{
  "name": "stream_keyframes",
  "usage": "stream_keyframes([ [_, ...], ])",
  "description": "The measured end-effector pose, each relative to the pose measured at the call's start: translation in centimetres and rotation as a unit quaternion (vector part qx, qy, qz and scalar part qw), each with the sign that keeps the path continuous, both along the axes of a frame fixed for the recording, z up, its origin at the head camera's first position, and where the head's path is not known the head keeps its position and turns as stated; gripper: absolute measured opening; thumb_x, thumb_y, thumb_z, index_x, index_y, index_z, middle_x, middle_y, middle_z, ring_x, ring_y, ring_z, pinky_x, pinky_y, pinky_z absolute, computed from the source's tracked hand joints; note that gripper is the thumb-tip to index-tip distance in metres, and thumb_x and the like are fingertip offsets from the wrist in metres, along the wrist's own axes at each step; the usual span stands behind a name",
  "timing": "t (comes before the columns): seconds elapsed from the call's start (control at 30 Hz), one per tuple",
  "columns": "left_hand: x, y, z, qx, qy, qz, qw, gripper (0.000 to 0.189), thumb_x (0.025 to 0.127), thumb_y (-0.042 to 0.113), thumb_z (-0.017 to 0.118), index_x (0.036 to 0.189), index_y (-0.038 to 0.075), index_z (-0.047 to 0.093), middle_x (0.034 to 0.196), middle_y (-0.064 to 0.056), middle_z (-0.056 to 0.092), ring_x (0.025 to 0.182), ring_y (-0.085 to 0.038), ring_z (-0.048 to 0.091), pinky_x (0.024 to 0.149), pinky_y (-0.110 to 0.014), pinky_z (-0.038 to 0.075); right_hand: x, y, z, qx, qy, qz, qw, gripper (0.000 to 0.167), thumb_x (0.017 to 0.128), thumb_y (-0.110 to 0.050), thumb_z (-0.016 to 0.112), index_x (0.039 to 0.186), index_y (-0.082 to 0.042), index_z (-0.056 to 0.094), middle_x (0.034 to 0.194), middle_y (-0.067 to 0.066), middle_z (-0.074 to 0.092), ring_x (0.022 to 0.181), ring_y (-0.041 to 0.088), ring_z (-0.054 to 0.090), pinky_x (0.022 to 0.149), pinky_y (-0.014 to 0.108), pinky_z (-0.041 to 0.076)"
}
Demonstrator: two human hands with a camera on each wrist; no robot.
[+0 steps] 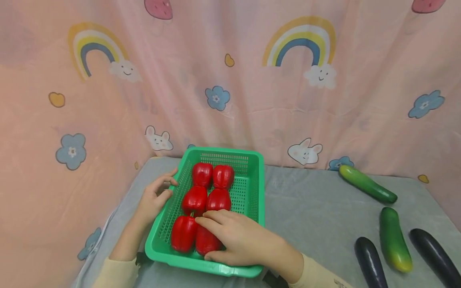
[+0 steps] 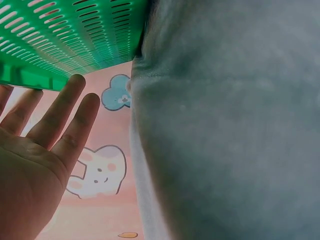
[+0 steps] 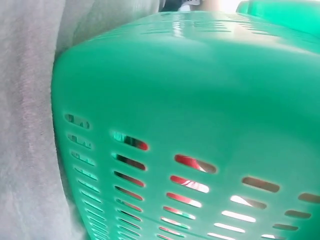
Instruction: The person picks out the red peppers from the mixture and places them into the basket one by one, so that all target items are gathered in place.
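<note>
A green plastic basket [image 1: 255, 208] holds several red bell peppers [image 1: 195, 200] in two columns along its left and middle part. My right hand [image 1: 241, 238] reaches over the basket's front right and grips the front red bell pepper of the right column, fingers on its far side and thumb on its near side. The palm hides part of that pepper. At the basket's left rim, my left hand [image 1: 153, 200] has its fingers loosely extended; in the left wrist view, the fingertips touch the underside of the rim. The right wrist view shows the basket's slotted wall [image 3: 200, 125], not the hand.
Right of the basket, two green zucchinis [image 1: 367, 184] and two dark eggplants [image 1: 371, 262] lie on the grey cloth-covered table [image 1: 306, 208]. A pink patterned curtain [image 1: 248, 128] hangs along the table's back and left side.
</note>
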State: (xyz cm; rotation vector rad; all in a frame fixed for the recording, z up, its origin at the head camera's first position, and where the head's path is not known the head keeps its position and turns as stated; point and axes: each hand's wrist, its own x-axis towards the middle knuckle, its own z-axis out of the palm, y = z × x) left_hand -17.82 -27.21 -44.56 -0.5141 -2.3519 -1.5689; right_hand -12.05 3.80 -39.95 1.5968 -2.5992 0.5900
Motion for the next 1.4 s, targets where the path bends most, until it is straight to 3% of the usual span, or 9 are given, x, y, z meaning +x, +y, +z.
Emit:
stream_keyframes([
  [0.43,0.2,-0.3,-0.5,0.002,0.002,-0.001,1.0000,0.026,0.094,-0.015,0.054,0.108,0.002,0.068,0.158,-0.021,0.058,0.139,-0.034,0.059,0.099,-0.018,0.050,0.0,-0.7,-0.1,0.040,-0.023,0.009,0.9989,0.069,0.097,-0.041,0.082,0.155,-0.013,0.058,0.140,-0.002,0.068,0.126,0.012,0.063,0.103,0.028,0.056],
  [0.67,0.2,-0.3,-0.3,0.005,0.005,0.000,1.0000,0.026,0.095,-0.014,0.053,0.109,0.002,0.068,0.159,-0.018,0.058,0.135,-0.044,0.060,0.099,-0.018,0.049,-0.3,-0.9,-0.2,0.059,-0.018,0.005,0.9981,0.069,0.094,-0.041,0.086,0.152,-0.014,0.061,0.136,-0.002,0.069,0.122,0.012,0.065,0.101,0.026,0.056],
  [0.9,-0.1,-0.4,-0.1,0.000,0.008,0.001,1.0000,0.027,0.095,-0.014,0.053,0.109,0.003,0.068,0.158,-0.017,0.059,0.133,-0.043,0.062,0.099,-0.020,0.050,-0.3,-0.8,-0.2,0.037,-0.012,-0.003,0.9992,0.068,0.095,-0.041,0.085,0.152,-0.013,0.061,0.136,-0.001,0.068,0.122,0.013,0.065,0.101,0.029,0.057],
  [1.13,-0.1,-0.3,-0.1,-0.005,0.002,0.002,1.0000,0.026,0.096,-0.013,0.054,0.111,0.003,0.068,0.159,-0.018,0.058,0.130,-0.043,0.063,0.098,-0.020,0.051,-0.5,-0.1,0.5,0.004,-0.006,-0.043,0.9990,0.063,0.098,-0.040,0.080,0.152,-0.014,0.062,0.142,0.001,0.068,0.129,0.017,0.063,0.107,0.036,0.055],
  [1.4,-0.2,-0.3,-0.2,-0.003,0.009,-0.007,0.9999,0.027,0.094,-0.015,0.053,0.109,0.002,0.068,0.158,-0.019,0.058,0.134,-0.045,0.061,0.098,-0.020,0.050,-1.3,1.9,0.8,-0.030,-0.004,-0.070,0.9970,0.060,0.098,-0.038,0.082,0.150,-0.014,0.064,0.141,0.001,0.067,0.128,0.018,0.063,0.107,0.039,0.056],
])
